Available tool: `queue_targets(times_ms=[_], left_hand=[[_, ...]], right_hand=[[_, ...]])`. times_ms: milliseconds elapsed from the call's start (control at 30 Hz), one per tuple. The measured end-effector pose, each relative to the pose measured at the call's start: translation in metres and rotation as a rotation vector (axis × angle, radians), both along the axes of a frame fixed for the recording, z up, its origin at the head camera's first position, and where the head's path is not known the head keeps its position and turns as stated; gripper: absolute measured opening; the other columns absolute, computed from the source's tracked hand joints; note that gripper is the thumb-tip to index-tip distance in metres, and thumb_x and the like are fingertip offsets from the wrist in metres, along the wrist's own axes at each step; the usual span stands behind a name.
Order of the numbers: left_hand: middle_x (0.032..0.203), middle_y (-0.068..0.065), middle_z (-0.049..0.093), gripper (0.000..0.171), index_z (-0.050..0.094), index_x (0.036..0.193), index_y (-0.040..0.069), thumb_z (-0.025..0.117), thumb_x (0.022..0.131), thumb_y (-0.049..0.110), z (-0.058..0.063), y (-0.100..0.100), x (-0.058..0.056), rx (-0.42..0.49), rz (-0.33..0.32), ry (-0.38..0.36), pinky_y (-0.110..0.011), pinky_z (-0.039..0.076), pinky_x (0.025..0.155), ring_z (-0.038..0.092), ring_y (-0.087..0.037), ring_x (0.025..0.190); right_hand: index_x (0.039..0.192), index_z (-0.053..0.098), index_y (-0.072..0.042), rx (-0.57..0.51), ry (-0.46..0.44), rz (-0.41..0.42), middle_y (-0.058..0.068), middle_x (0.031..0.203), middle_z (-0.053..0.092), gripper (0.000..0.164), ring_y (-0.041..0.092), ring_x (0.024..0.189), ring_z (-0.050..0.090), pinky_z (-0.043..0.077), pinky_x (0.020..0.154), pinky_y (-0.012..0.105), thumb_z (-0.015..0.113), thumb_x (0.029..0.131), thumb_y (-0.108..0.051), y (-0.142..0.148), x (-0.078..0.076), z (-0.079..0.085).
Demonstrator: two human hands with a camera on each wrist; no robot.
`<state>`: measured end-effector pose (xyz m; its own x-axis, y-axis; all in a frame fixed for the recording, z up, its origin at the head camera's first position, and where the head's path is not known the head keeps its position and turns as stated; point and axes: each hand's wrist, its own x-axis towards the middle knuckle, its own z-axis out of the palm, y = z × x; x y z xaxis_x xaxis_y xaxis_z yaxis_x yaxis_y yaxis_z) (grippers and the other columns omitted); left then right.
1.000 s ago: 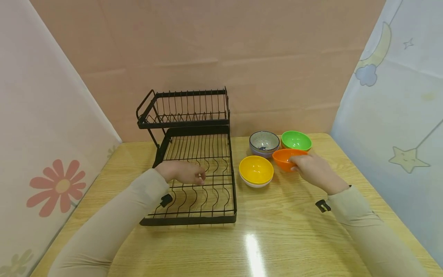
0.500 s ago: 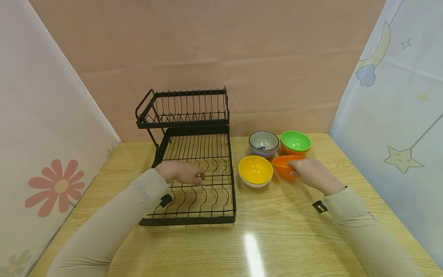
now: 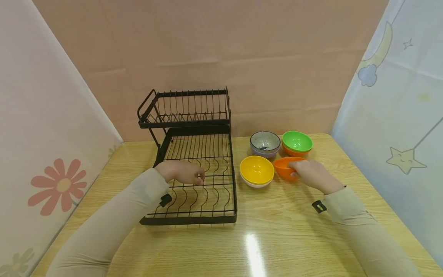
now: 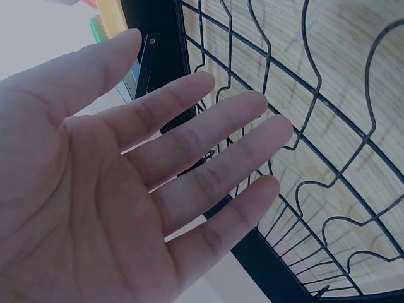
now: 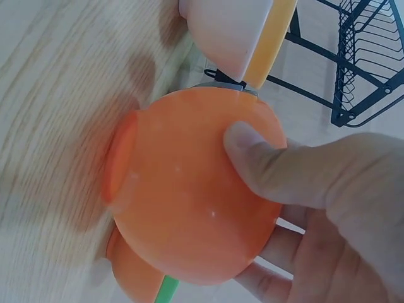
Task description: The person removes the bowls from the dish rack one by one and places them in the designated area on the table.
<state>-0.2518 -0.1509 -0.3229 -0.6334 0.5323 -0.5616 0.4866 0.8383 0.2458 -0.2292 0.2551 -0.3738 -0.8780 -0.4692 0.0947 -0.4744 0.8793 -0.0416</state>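
Observation:
My right hand [image 3: 311, 175] pinches an orange bowl [image 3: 284, 171] by its near right side, thumb on the outer wall and fingers over the rim. The right wrist view has this bowl [image 5: 196, 189] upright, its foot close over the table. Behind it, a green bowl [image 3: 297, 141] sits nested in another orange bowl [image 3: 295, 152]. To its left, a yellow bowl [image 3: 256, 169] rests in a white one [image 3: 255, 185]. My left hand [image 3: 183, 172] hovers over the lower tier of a black wire dish rack [image 3: 188, 220], holding nothing; the left wrist view shows its fingers [image 4: 214, 180] extended.
A speckled grey bowl [image 3: 264, 141] with a dark rim is nested in a lilac bowl [image 3: 264, 154], behind the yellow one. The rack's raised upper tier [image 3: 183, 124] stands at the back left. Pale curtains enclose the wooden table [image 3: 294, 234] on its far side, left and right.
My right hand has brought the orange bowl slightly down and toward me, uncovering more of the orange bowl under the green one. The left hand stays in place over the rack.

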Motion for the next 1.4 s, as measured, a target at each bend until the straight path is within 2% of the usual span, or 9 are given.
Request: queue_targets(times_ms=[100, 200, 367, 867, 1400], left_hand=[[0.128, -0.003, 0.059, 0.033, 0.058, 0.127, 0.019, 0.05, 0.101, 0.038, 0.0, 0.0, 0.001, -0.008, 0.0, 0.005, -0.047, 0.044, 0.1, 0.055, -0.025, 0.122], [0.129, -0.003, 0.059, 0.035, 0.057, 0.128, 0.018, 0.05, 0.101, 0.038, 0.001, 0.001, 0.002, -0.01, 0.002, 0.0, -0.047, 0.044, 0.1, 0.054, -0.025, 0.122], [0.129, -0.004, 0.059, 0.036, 0.057, 0.129, 0.017, 0.05, 0.101, 0.038, 0.0, 0.001, 0.002, -0.006, 0.0, -0.001, -0.047, 0.044, 0.1, 0.054, -0.025, 0.122], [0.131, -0.005, 0.058, 0.036, 0.057, 0.129, 0.016, 0.05, 0.101, 0.037, 0.002, 0.001, 0.004, -0.01, 0.007, 0.003, -0.048, 0.043, 0.1, 0.054, -0.026, 0.123], [0.13, -0.005, 0.058, 0.036, 0.057, 0.128, 0.015, 0.05, 0.101, 0.038, 0.001, 0.002, 0.004, -0.009, -0.008, 0.01, -0.048, 0.043, 0.1, 0.054, -0.026, 0.122]], right_hand=[[0.089, 0.068, -0.012, 0.022, -0.04, 0.008, -0.003, 0.078, 0.063, 0.011, 0.017, 0.063, 0.054, 0.047, 0.058, 0.037, 0.074, 0.082, -0.006, 0.001, -0.002, -0.002], [0.091, 0.067, -0.013, 0.034, -0.123, -0.003, -0.005, 0.079, 0.062, 0.012, 0.017, 0.067, 0.054, 0.047, 0.061, 0.037, 0.073, 0.083, -0.007, 0.001, -0.004, -0.004], [0.091, 0.064, -0.012, 0.025, -0.22, -0.001, -0.006, 0.074, 0.054, 0.014, 0.015, 0.066, 0.048, 0.041, 0.061, 0.033, 0.072, 0.083, -0.005, 0.0, -0.005, -0.005], [0.091, 0.059, -0.009, -0.027, -0.324, 0.04, -0.005, 0.072, 0.048, 0.014, 0.012, 0.068, 0.046, 0.04, 0.066, 0.029, 0.07, 0.083, -0.004, -0.001, -0.01, -0.013], [0.099, 0.059, -0.005, -0.046, -0.379, 0.029, -0.001, 0.083, 0.056, 0.016, 0.015, 0.076, 0.049, 0.046, 0.074, 0.035, 0.068, 0.086, -0.004, -0.001, -0.009, -0.012]])
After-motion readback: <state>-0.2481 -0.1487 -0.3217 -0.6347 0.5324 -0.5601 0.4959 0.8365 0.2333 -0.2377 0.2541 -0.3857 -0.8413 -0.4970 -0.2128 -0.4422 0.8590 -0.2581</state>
